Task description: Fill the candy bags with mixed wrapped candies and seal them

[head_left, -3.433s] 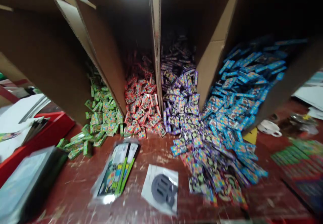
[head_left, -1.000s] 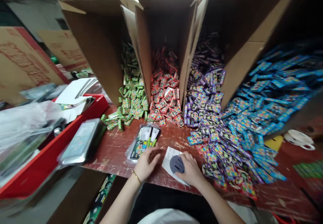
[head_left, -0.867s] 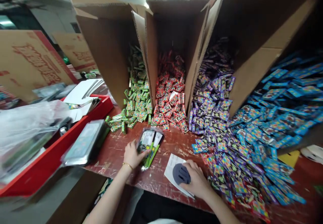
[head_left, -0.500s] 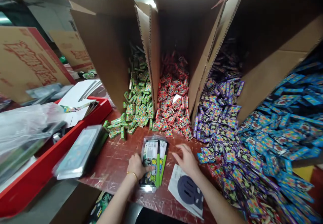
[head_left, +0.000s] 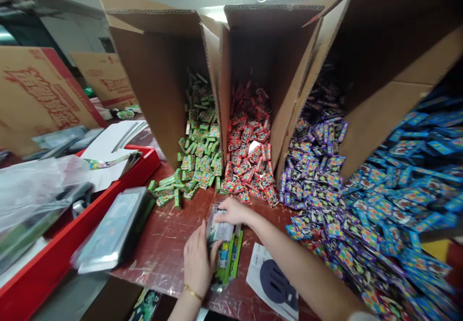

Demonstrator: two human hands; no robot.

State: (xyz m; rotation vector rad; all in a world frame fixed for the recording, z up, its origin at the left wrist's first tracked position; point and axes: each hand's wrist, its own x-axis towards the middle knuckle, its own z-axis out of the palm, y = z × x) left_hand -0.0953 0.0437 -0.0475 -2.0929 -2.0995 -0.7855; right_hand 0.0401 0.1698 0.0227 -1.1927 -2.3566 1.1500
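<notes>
A clear plastic packet with a black and green printed card [head_left: 224, 252] lies on the table, a second similar one showing under its right side. My left hand [head_left: 197, 258] grips the packet's left edge, thumb over the front and fingers along the side. Over its upper end reaches my right hand [head_left: 233, 212], fingers bent onto the clear plastic; its fingertips are partly hidden. To the right of the packets lies a white sheet with a dark round print [head_left: 273, 282]. On the left rests a stack of clear plastic packets [head_left: 114, 229].
Tall cardboard boxes [head_left: 144, 80] spill green sachets [head_left: 200, 162], red sachets [head_left: 249, 162], purple sachets [head_left: 314, 167] and blue sachets [head_left: 390, 186] onto the dark red table [head_left: 155, 253]. A red tray [head_left: 68, 234] holding papers and plastic bags stands left.
My right hand has moved left from beside the packets onto the upper end of the front one. My left hand has shifted slightly down and now holds its left edge. The view has tilted up slightly.
</notes>
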